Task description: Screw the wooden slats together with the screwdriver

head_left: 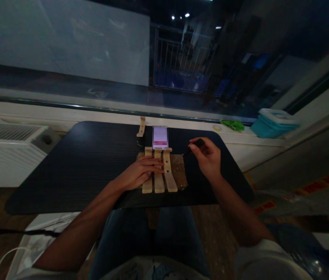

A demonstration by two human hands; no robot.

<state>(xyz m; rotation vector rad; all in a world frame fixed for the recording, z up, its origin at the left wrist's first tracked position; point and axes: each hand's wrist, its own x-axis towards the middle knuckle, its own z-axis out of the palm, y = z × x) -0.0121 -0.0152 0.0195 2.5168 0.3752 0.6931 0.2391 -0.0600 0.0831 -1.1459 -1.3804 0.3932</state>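
Observation:
Three pale wooden brackets, each with a short upturned far end, lie side by side on a brown mat (pixel 180 171). My left hand (pixel 141 171) rests across the left bracket (pixel 147 186) and the middle bracket (pixel 159 182), its fingers stretched out. Two dark holes show in the right bracket (pixel 169 177), close by my left fingertips. To the right of the brackets, my right hand (pixel 209 157) is closed round the black handle of a screwdriver (pixel 196 143). Its thin shaft slants down to the left above the mat, and whether the tip touches anything I cannot tell.
Another wooden bracket (pixel 141 127) stands at the back of the dark table (pixel 88 167), left of a lit, blurred screen (pixel 160 136). On the windowsill are a green cloth (pixel 234 125), a roll of tape (pixel 217 127) and a teal box (pixel 272 124). A white radiator (pixel 9 155) is at left.

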